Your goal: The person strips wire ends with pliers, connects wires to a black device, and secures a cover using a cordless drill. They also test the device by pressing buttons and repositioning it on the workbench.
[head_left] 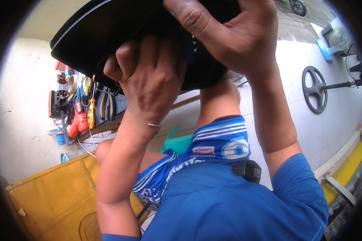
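Note:
A large black casing point(104, 44) with a curved, pale-edged rim is held up close in front of me, cut off by the top of the picture. My left hand point(151, 76) is at its dark underside with the fingers curled in. Whatever those fingertips pinch is hidden. My right hand point(237, 40) holds the casing's right side, thumb stretched across it and the other fingers out of view. Between the two hands, several small shiny round metal bits show on the casing. A thin orange loop, perhaps wire, shows beside my left fingers.
At left, a tool rack holds pliers point(108, 106), a yellow-handled screwdriver point(92, 114) and a red-orange tool point(79, 122). A yellow-brown board point(56, 193) lies lower left. A green stool point(177, 142) is near my legs. A black wheel on a shaft point(314, 89) stands at right.

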Tool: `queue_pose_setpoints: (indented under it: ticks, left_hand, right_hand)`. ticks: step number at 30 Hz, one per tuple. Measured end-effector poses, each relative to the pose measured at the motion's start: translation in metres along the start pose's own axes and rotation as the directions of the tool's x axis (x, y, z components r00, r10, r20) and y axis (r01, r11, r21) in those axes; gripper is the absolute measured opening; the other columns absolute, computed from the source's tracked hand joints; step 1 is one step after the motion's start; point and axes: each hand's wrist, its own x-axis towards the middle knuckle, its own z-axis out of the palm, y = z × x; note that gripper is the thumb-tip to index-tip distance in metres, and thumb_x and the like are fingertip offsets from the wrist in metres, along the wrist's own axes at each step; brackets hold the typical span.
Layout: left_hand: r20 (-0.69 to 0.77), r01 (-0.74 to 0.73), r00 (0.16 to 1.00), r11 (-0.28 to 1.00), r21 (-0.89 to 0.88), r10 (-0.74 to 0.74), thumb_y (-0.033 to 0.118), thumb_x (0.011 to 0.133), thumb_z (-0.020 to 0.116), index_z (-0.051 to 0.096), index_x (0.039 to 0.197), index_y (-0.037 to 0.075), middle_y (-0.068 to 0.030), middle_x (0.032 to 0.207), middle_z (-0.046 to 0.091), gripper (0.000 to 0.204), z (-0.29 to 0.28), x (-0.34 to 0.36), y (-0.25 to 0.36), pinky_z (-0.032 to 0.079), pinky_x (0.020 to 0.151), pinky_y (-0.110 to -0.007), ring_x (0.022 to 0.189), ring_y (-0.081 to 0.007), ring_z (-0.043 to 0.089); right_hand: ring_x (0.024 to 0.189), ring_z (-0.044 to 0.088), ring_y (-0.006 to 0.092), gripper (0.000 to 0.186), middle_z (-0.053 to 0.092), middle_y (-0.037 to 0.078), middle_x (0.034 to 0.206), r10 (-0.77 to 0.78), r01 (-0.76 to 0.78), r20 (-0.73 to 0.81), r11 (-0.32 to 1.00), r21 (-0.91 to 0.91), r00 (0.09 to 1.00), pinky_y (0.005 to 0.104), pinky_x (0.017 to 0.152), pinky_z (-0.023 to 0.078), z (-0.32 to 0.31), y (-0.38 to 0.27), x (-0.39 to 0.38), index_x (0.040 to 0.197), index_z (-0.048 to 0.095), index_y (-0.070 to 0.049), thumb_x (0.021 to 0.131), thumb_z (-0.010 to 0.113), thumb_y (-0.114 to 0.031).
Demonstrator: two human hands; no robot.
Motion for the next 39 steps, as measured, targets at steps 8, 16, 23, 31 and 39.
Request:
queue_pose_setpoints:
  ticks: [8,16,23,31,39]
  left_hand:
    - [0.072,-0.021,0.997,0.999,-0.028,0.023,0.022,0.088,0.085,0.076,0.110,0.011,-0.0093,0.105,0.072,0.027,-0.018,0.005,-0.002,0.042,0.097,-0.042,0.108,-0.0315,0.059]
    - [-0.002,0.022,1.000,0.989,-0.147,-0.023,0.018,0.083,0.088,0.078,0.106,0.011,-0.0058,0.103,0.076,0.025,-0.024,0.007,0.000,0.041,0.097,-0.043,0.109,-0.0305,0.062]
    - [-0.016,0.042,0.999,0.987,-0.158,-0.045,0.014,0.081,0.089,0.080,0.104,0.013,-0.0046,0.104,0.077,0.025,-0.021,0.005,0.005,0.042,0.096,-0.041,0.106,-0.0296,0.061]
    - [-0.040,-0.007,0.999,0.989,-0.147,0.002,0.018,0.083,0.086,0.080,0.105,0.017,0.0005,0.100,0.074,0.023,-0.016,0.002,-0.010,0.038,0.093,-0.041,0.102,-0.0257,0.058]
    - [-0.038,0.020,0.999,0.996,-0.089,-0.023,0.025,0.084,0.084,0.077,0.103,0.021,0.0028,0.099,0.064,0.020,0.002,-0.004,-0.001,0.030,0.095,-0.044,0.109,-0.0244,0.049]
  right_hand:
    - [0.097,0.076,0.0208,0.039,0.074,0.014,0.105,0.025,-0.025,0.002,0.999,0.033,1.000,0.0325,0.086,0.062,0.003,-0.002,0.000,0.125,0.066,0.002,0.091,0.080,-0.011]
    - [0.098,0.076,0.0212,0.040,0.075,0.014,0.105,0.056,-0.052,0.038,0.995,-0.082,0.998,0.0325,0.086,0.062,-0.003,-0.005,-0.001,0.125,0.067,0.002,0.090,0.081,-0.012]
    - [0.101,0.076,0.0219,0.041,0.074,0.015,0.108,0.055,-0.052,0.034,0.995,-0.088,0.998,0.0329,0.090,0.062,-0.003,-0.006,-0.003,0.126,0.067,0.003,0.090,0.081,-0.010]
    - [0.105,0.076,0.0229,0.040,0.073,0.016,0.110,0.018,-0.018,0.014,1.000,-0.005,1.000,0.0331,0.093,0.061,0.001,-0.002,-0.002,0.126,0.066,0.004,0.091,0.080,-0.009]
    - [0.103,0.076,0.0232,0.041,0.073,0.016,0.110,0.028,-0.026,0.035,0.998,-0.049,0.999,0.0331,0.091,0.062,-0.002,-0.003,-0.001,0.127,0.066,0.004,0.090,0.080,-0.009]
